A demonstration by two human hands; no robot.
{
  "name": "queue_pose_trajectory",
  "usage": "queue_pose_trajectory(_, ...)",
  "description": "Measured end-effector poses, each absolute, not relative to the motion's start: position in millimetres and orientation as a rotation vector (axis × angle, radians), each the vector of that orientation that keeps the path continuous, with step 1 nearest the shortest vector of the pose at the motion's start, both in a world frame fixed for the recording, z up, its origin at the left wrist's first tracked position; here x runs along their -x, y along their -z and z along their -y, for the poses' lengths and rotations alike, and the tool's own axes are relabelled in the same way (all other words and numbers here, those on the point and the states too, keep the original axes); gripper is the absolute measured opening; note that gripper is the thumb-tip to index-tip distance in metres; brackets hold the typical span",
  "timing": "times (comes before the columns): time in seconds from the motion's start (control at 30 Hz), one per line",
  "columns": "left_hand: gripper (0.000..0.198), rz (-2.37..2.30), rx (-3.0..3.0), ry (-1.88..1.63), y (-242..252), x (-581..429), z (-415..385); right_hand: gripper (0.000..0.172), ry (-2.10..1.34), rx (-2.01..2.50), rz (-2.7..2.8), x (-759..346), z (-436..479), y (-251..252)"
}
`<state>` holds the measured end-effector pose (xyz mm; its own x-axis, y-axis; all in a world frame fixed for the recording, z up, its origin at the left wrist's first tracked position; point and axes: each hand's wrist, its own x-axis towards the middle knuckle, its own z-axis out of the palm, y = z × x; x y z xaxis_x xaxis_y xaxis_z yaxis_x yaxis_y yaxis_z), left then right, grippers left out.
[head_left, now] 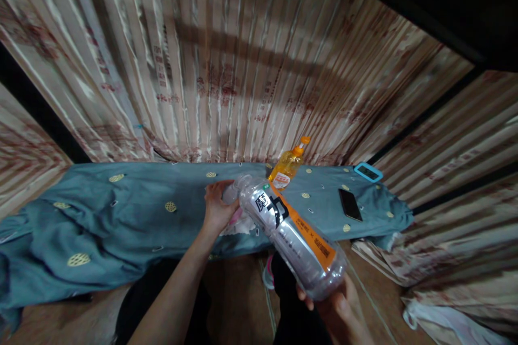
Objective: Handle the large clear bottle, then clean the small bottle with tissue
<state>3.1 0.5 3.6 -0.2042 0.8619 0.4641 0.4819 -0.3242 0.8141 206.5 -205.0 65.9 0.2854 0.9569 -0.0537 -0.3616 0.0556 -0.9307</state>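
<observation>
A large clear plastic bottle (291, 237) with a silver and orange label lies tilted between my hands. My left hand (219, 207) is closed around its neck at the upper left; whether a cap is on cannot be made out. From below, my right hand (335, 307) grips the bottle's base. Just behind the bottle stands a pump bottle (287, 166) of yellow liquid with an orange top. Under my left hand, partly hidden, lies a crumpled white and pink piece (239, 225), perhaps tissue or cloth.
A teal cloth with yellow patterns (141, 215) covers the low surface before me. On its right side lie a dark phone (350, 205) and a blue-framed digital device (368, 172). Pleated curtains (226, 64) hang behind and at both sides, with dark frame bars.
</observation>
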Motion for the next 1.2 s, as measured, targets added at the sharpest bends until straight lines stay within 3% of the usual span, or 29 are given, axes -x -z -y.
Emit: queue_pose_trajectory(1.2,0.036,-1.524,-1.703,-1.551,-3.9,-1.2,-0.6,0.059,-1.116,1.135,0.715,-201.4,205.7,-77.6)
